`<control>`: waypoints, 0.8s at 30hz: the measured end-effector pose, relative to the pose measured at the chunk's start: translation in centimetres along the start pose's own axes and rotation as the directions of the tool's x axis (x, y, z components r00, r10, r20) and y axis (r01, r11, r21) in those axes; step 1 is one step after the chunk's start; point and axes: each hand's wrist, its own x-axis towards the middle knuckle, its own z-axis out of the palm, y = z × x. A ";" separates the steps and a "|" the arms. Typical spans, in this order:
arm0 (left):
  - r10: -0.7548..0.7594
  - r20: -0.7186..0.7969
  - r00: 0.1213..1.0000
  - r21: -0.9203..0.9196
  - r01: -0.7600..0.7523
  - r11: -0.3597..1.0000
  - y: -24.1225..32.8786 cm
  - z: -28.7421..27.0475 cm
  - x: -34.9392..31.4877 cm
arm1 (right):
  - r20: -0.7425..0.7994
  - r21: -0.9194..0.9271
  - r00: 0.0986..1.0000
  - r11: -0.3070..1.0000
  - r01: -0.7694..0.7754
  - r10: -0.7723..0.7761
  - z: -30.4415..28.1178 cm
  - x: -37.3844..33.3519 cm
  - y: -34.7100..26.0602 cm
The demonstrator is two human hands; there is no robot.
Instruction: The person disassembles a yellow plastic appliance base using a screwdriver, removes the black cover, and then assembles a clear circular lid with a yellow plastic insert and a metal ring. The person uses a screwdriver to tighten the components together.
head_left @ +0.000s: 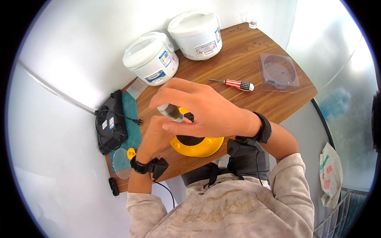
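Note:
A screwdriver with a short dark and clear-grey handle is in my right hand, its fingers curled around it. The tool slants over a yellow round part with a black centre, which lies at the near edge of the wooden table. My left hand is low beside the yellow part, with its fingers curled in under my right hand. Their tips, and whatever they grip, are hidden. The tool's tip is also out of sight.
Two white rice cookers stand at the back of the table. A screwdriver with a striped handle and a clear plastic tray lie right. At left are a black appliance base, a green mat and a yellow cap.

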 end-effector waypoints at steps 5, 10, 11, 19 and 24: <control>-0.085 0.077 0.993 0.142 0.074 0.987 0.0 0.1 0.4 | 0.038 -0.030 0.992 0.992 -0.120 0.121 -0.1 -0.4 0.3; -0.114 0.042 0.993 -0.073 0.117 0.990 0.1 0.8 0.5 | 0.039 0.028 0.971 0.971 -0.237 0.236 0.1 -0.8 0.1; -0.097 0.036 0.995 -0.092 0.100 0.991 0.0 0.8 0.5 | 0.037 0.038 0.971 0.971 -0.237 0.236 0.2 -0.8 0.3; -0.013 -0.055 0.998 -0.001 0.013 1.000 0.0 1.3 0.7 | 0.069 -0.105 0.975 0.974 -0.202 0.210 0.8 -1.3 1.1; -0.026 -0.018 0.999 0.105 0.028 0.994 -0.2 1.0 0.8 | 0.187 -0.175 0.922 0.935 -0.309 0.340 -0.1 -0.9 0.7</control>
